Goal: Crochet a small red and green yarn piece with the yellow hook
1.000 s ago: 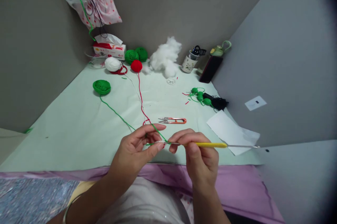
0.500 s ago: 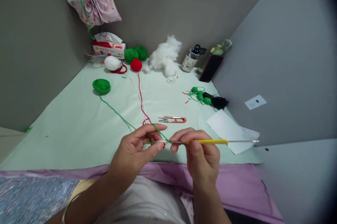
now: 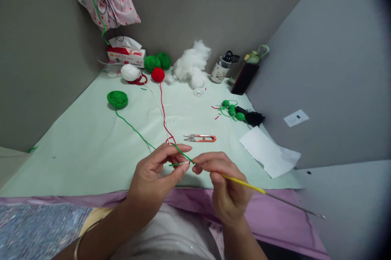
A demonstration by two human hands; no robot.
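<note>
My left hand (image 3: 159, 170) pinches a small crochet piece (image 3: 184, 163) in white, red and green between thumb and fingers. Green yarn (image 3: 182, 153) stretches from its raised index finger down to the hook tip. In my right hand (image 3: 229, 186) is a crochet hook (image 3: 244, 182) with a yellow grip, its tip close against the piece and its far end pointing down to the right. The working end is mostly hidden by fingers. Strands run back from my left hand to a green yarn ball (image 3: 117, 99), a red yarn ball (image 3: 158, 75) and a white yarn ball (image 3: 130, 72).
Orange thread snips (image 3: 200, 138) lie just beyond my hands. White stuffing (image 3: 192, 64), a tissue box (image 3: 126, 56), a cup (image 3: 220, 71) and a phone (image 3: 245, 79) line the back. Small green crocheted pieces (image 3: 232, 110) and white paper (image 3: 270, 152) are at right.
The crochet hook has swung from nearly level to slanting, its far end now lower and further right. My right hand has turned with it and shifted slightly left.
</note>
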